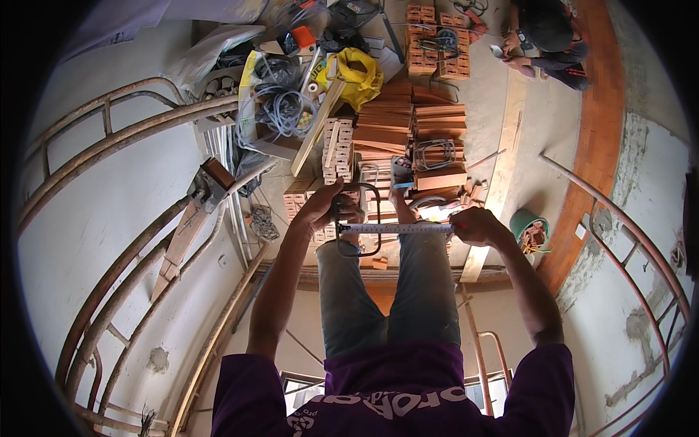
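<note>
My left hand (320,207) is closed round a dark rectangular loop of bent metal rod (379,207), held up in front of my legs. A white tape measure (408,229) is stretched sideways across the loop, its end at the loop's left side near my left fingers. At the other end of the blade, my right hand (478,226) is wrapped round the tape measure's case, which the fingers mostly hide. Below the hands are my jeans and one sandalled foot.
Stacked orange bricks and tiles (386,120) cover the floor ahead, with more wire loops (435,154) on them. A yellow bag (353,76) and coiled tubing (287,113) lie left. Scaffold pipes (131,120) flank both sides. A green bucket (520,220) stands right; a person (546,36) crouches far right.
</note>
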Demonstrator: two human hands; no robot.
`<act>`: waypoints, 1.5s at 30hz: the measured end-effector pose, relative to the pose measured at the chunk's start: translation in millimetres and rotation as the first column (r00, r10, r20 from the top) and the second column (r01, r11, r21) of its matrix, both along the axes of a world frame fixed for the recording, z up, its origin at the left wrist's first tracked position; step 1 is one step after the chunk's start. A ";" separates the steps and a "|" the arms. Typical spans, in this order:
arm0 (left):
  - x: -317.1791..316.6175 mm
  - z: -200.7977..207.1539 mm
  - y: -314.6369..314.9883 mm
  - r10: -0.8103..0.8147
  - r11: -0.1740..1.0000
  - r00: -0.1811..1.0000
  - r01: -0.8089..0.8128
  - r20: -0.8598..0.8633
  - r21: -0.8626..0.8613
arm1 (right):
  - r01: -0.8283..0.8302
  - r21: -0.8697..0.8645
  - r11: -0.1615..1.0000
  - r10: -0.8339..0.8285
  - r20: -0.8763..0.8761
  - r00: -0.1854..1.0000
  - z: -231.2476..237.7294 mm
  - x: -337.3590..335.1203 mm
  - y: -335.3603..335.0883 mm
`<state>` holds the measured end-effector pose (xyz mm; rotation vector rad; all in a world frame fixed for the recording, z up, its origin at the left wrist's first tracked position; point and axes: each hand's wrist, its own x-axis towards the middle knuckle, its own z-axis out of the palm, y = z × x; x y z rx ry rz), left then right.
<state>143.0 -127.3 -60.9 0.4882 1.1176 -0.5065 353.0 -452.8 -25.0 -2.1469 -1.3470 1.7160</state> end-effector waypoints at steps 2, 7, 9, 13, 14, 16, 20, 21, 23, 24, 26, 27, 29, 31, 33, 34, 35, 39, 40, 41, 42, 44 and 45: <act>-9.4 -14.2 3.8 0.027 0.999 1.000 -0.027 0.016 0.042 | 0.095 -0.008 0.995 -0.095 -0.027 0.995 3.2 -3.2 -1.3; -33.4 -41.9 7.3 0.157 0.961 0.984 -0.132 -0.084 0.242 | 0.363 -0.116 0.925 -0.375 -0.104 0.921 17.8 -20.3 10.5; -47.6 -48.4 10.9 0.237 0.951 0.970 -0.221 -0.049 0.217 | 0.410 -0.204 0.889 -0.440 -0.133 0.888 16.5 -28.4 16.9; -59.0 -56.0 9.7 0.427 0.903 0.904 -0.426 -0.005 0.060 | 0.538 -0.229 0.811 -0.576 -0.157 0.802 5.3 -58.8 12.6; -63.8 -60.7 9.5 0.480 0.877 0.877 -0.478 -0.030 0.053 | 0.575 -0.178 0.799 -0.600 -0.161 0.784 0.4 -68.1 10.2; -58.7 -60.2 -2.6 0.565 0.824 0.825 -0.565 0.011 0.036 | 0.652 -0.083 0.753 -0.656 -0.154 0.739 -21.9 -91.6 -4.3; -58.1 -81.5 -38.0 0.663 0.745 0.748 -0.663 0.033 0.070 | 0.795 0.016 0.606 -0.760 -0.282 0.585 -85.0 -143.6 -11.1; -53.1 -89.4 -53.0 0.644 0.756 0.765 -0.640 0.017 0.136 | 0.813 -0.005 0.583 -0.778 -0.293 0.556 -92.9 -155.9 -6.7; -35.3 -104.5 -82.0 0.549 0.822 0.832 -0.555 0.081 0.131 | 0.855 -0.067 0.515 -0.822 -0.322 0.470 -122.7 -189.5 0.4; -19.4 -111.5 -101.3 0.532 0.813 0.842 -0.537 0.086 0.227 | 0.868 -0.102 0.485 -0.834 -0.353 0.424 -143.0 -209.3 5.3; 12.9 -138.7 -138.0 0.358 0.833 0.928 -0.366 0.101 0.414 | 0.895 -0.157 0.418 -0.866 -0.366 0.341 -165.6 -231.4 20.2; 24.7 -157.7 -153.8 0.201 0.828 0.975 -0.221 0.095 0.515 | 0.900 -0.167 0.404 -0.878 -0.347 0.329 -172.3 -236.3 29.8; 53.1 -191.7 -181.7 0.101 0.885 0.989 -0.140 0.110 0.444 | 0.891 -0.201 0.406 -0.886 -0.326 0.330 -211.8 -253.2 40.9; 77.9 -219.4 -212.6 0.026 0.916 0.979 -0.104 0.202 0.387 | 0.877 -0.092 0.472 -0.838 -0.357 0.414 -243.3 -255.4 49.6; 92.4 -261.1 -238.3 0.027 0.938 0.975 -0.101 0.220 0.332 | 0.922 -0.114 0.371 -0.869 -0.393 0.301 -263.3 -259.2 53.1; 98.2 -280.2 -249.3 0.000 0.947 0.974 -0.073 0.228 0.313 | 0.940 -0.145 0.309 -0.885 -0.405 0.229 -270.4 -262.8 52.9; 106.0 -301.2 -261.2 0.063 0.947 0.975 -0.126 0.215 0.295 | 0.949 -0.186 0.256 -0.900 -0.404 0.163 -276.5 -266.8 50.0; 105.7 -365.4 -296.7 0.208 0.923 0.965 -0.248 0.161 0.293 | 0.937 -0.343 0.061 -0.925 -0.373 -0.076 -286.0 -296.5 41.7; 102.6 -381.1 -296.8 0.210 0.922 0.964 -0.252 0.166 0.295 | 0.931 -0.364 0.030 -0.921 -0.372 -0.115 -289.8 -301.3 43.3; 97.2 -393.7 -302.1 0.209 0.924 0.964 -0.250 0.167 0.290 | 0.921 -0.390 -0.006 -0.918 -0.363 -0.160 -290.6 -306.6 43.7; 88.9 -404.2 -300.8 0.200 0.935 0.972 -0.228 0.126 0.272 | 0.910 -0.412 -0.036 -0.913 -0.358 -0.198 -290.6 -311.9 45.2; 79.4 -419.2 -296.5 0.161 0.913 0.986 -0.168 0.050 0.371 | 0.888 -0.451 -0.092 -0.898 -0.347 -0.269 -291.7 -320.6 49.3; 75.0 -422.1 -294.1 0.109 0.911 0.993 -0.118 0.045 0.396 | 0.879 -0.464 -0.112 -0.893 -0.341 -0.294 -290.8 -325.8 50.7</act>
